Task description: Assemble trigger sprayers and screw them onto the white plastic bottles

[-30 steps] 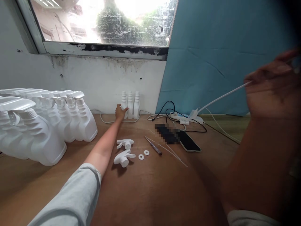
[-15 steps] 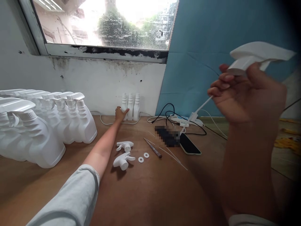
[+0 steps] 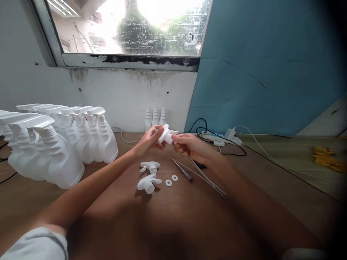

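Note:
My left hand (image 3: 150, 140) is closed around a white trigger sprayer head (image 3: 166, 135), held above the table and tipped sideways. My right hand (image 3: 192, 145) pinches at the collar end of the same sprayer head, and its curled fingers hide what lies under them. Thin white tubes (image 3: 210, 177) show below the right hand; I cannot tell whether one comes from its grip. Below the hands, two more trigger sprayer heads (image 3: 149, 184) lie on the table. Beside them are two white ring washers (image 3: 168, 182) and a pointed tool with a dark handle (image 3: 186, 174).
Rows of white spray bottles (image 3: 72, 164) with sprayers fitted stand at the left. Three white bottles (image 3: 155, 116) without sprayers stand against the wall. A power strip (image 3: 226, 138) with black and white cables lies at the back right, and a dark phone (image 3: 200, 165) is partly hidden behind my right forearm.
My left hand has come back from the bottles by the wall. My right hand has lowered the sprayer head from the upper right to the middle, where both hands now meet on it.

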`<act>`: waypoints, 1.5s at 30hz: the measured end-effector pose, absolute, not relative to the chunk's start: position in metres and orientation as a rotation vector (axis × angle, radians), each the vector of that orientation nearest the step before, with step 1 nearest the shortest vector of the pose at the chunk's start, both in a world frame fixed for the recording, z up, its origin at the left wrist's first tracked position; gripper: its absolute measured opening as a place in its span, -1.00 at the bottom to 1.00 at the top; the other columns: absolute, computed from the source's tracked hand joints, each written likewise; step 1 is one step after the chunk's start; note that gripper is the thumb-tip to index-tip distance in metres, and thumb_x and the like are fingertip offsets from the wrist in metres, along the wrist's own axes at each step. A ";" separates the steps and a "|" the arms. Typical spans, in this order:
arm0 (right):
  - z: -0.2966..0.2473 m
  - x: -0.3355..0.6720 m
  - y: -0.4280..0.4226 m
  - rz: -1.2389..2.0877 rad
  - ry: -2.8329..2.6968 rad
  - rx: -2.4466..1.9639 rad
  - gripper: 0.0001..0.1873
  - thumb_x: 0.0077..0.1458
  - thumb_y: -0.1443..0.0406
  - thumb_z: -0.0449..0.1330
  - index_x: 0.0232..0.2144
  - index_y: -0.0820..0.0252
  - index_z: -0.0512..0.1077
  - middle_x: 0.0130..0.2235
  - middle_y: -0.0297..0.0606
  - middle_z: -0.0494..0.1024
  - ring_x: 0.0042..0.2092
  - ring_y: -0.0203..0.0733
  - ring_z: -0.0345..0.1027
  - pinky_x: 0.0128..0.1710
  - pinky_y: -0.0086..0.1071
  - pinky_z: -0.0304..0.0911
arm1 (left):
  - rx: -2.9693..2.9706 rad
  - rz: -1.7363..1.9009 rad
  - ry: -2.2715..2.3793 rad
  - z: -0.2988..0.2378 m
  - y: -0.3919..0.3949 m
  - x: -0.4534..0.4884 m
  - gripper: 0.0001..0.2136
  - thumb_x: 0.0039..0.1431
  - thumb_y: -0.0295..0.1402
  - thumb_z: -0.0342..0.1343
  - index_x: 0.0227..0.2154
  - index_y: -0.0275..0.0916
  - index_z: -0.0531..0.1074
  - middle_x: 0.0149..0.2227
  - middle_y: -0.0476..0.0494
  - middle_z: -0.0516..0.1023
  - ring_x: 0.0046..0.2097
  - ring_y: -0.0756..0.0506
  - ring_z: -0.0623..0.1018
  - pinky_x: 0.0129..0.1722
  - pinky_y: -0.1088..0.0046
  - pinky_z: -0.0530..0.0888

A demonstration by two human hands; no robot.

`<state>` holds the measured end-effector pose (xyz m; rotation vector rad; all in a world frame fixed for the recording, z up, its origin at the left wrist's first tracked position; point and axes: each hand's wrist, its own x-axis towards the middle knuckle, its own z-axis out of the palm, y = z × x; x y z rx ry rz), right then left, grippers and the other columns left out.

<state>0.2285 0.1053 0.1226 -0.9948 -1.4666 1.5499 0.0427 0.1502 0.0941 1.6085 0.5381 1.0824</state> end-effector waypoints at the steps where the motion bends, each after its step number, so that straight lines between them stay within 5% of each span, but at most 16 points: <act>1: 0.119 0.223 0.104 1.529 -1.506 -1.018 -0.52 -0.02 0.06 0.29 -0.57 0.24 0.14 -0.57 -0.51 -0.08 -0.57 -0.51 -0.31 -0.64 -0.55 -0.39 | 1.596 1.089 0.561 0.095 0.138 0.037 -0.41 0.07 0.02 0.17 0.04 -0.26 0.24 -0.29 -0.16 0.48 -0.37 -0.05 0.52 -0.43 0.41 0.55; 9: 0.111 0.202 0.084 1.413 -1.709 -1.278 -0.49 -0.08 -0.10 0.26 -0.47 0.29 0.42 -0.67 -0.57 -0.15 -0.63 -0.50 -0.35 -0.68 -0.51 -0.42 | 1.414 1.011 0.696 0.084 0.099 0.015 -0.33 0.05 -0.16 0.26 0.16 -0.21 0.12 -0.36 -0.12 0.52 -0.40 -0.05 0.51 -0.43 0.46 0.50; 14: 0.101 0.226 0.085 0.912 -1.865 -1.489 -0.47 -0.06 -0.07 0.25 -0.55 0.36 0.50 -0.72 -0.51 -0.07 -0.65 -0.52 -0.28 -0.66 -0.51 -0.35 | 1.361 1.074 0.861 0.072 0.077 -0.011 -0.43 0.05 -0.19 0.26 0.09 -0.16 0.19 -0.45 -0.02 0.46 -0.52 0.03 0.40 -0.57 0.58 0.36; 19: 0.084 0.275 0.114 0.964 -1.673 -1.457 -0.43 0.08 -0.09 0.08 -0.20 0.34 0.42 -0.60 -0.44 0.15 -0.60 -0.44 -0.02 -0.61 -0.52 0.03 | 0.998 0.899 0.722 0.057 0.054 -0.026 -0.57 0.06 -0.28 0.17 0.00 -0.11 0.23 -0.41 -0.06 0.43 -0.51 -0.01 0.43 -0.64 0.59 0.24; 23: 0.063 0.288 0.138 0.817 -1.725 -1.567 -0.54 0.06 0.07 0.16 -0.13 0.33 0.40 -0.28 -0.10 0.46 -0.32 -0.27 0.34 -0.30 -0.40 0.29 | 0.696 0.596 0.520 0.037 0.036 -0.008 -0.57 0.04 -0.29 0.15 -0.02 -0.04 0.19 -0.29 -0.09 0.40 -0.48 -0.03 0.46 -0.64 0.62 0.14; 25: 0.053 0.287 0.142 0.707 -1.785 -1.628 -0.61 0.05 0.15 0.19 -0.14 0.30 0.42 -0.19 -0.06 0.49 -0.21 -0.18 0.38 -0.22 -0.37 0.28 | 0.676 0.510 0.437 0.029 0.031 0.002 -0.61 0.08 -0.28 0.14 -0.03 -0.03 0.19 -0.28 -0.09 0.38 -0.48 0.00 0.44 -0.62 0.61 0.13; 31: 0.036 0.277 0.122 0.578 -2.126 -1.680 -0.68 0.02 0.12 0.20 -0.56 0.28 0.47 -0.52 -0.20 0.48 -0.46 -0.22 0.33 -0.46 -0.41 0.13 | 0.794 0.447 0.385 0.016 0.032 0.017 -0.75 0.14 -0.28 0.12 -0.14 -0.20 0.31 -0.29 -0.09 0.35 -0.48 0.03 0.40 -0.57 0.56 0.19; 38: 0.023 0.264 0.120 0.392 -2.266 -1.601 -0.96 -0.13 0.41 0.25 -0.51 0.24 0.44 -0.53 -0.21 0.44 -0.51 -0.23 0.27 -0.50 -0.41 0.06 | 0.851 0.562 0.428 0.010 0.051 0.018 -0.71 0.18 -0.22 0.11 -0.08 -0.20 0.32 -0.29 -0.06 0.35 -0.50 0.04 0.40 -0.56 0.54 0.25; 45: 0.087 0.254 0.094 0.272 -2.286 -1.222 -0.77 0.08 0.30 0.09 -0.25 0.23 0.50 -0.31 -0.23 0.48 -0.38 -0.30 0.25 -0.36 -0.44 0.15 | 0.797 0.716 0.511 0.002 0.078 0.015 -0.58 0.06 -0.14 0.24 -0.08 -0.18 0.29 -0.36 0.00 0.38 -0.49 0.04 0.45 -0.59 0.60 0.27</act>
